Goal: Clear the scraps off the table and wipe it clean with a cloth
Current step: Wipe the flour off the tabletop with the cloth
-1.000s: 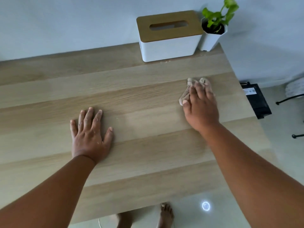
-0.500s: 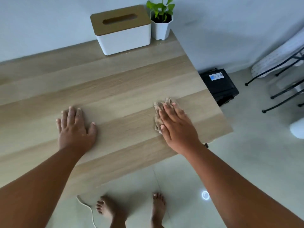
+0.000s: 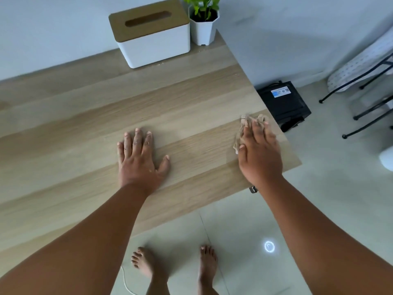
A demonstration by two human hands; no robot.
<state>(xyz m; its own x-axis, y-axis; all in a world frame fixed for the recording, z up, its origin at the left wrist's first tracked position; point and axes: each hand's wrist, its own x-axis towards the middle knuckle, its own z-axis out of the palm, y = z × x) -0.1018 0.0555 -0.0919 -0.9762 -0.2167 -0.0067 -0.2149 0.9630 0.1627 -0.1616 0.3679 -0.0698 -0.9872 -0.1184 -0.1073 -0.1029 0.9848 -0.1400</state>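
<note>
Nearest the person, the bare feet (image 3: 174,267) stand on the tiled floor (image 3: 319,209) just off the front edge of the bench (image 3: 63,145), so the body is set at the right-hand corner and the reach to that corner is short. On the wood, the left hand (image 3: 139,161) lies flat with fingers spread and straight, holding nothing; it looks like a brace, and it is best kept planted so the weight goes through it rather than through the wiping arm. The right hand (image 3: 258,153) presses straight fingers down on the crumpled beige cloth (image 3: 241,133), which sits close to the right edge near the front corner, bunched and showing at the fingertips and beside the thumb. To wipe well here, I judge the palm should stay flat over the cloth with even pressure, strokes overlapping and running along the grain, stopping short of the edge so the cloth does not slip off. Farther back, the white tissue box (image 3: 153,42) and the potted plant (image 3: 203,24) stand against the wall; tiny specks seem to lie at their bases, which probably still needs a pass.
</note>
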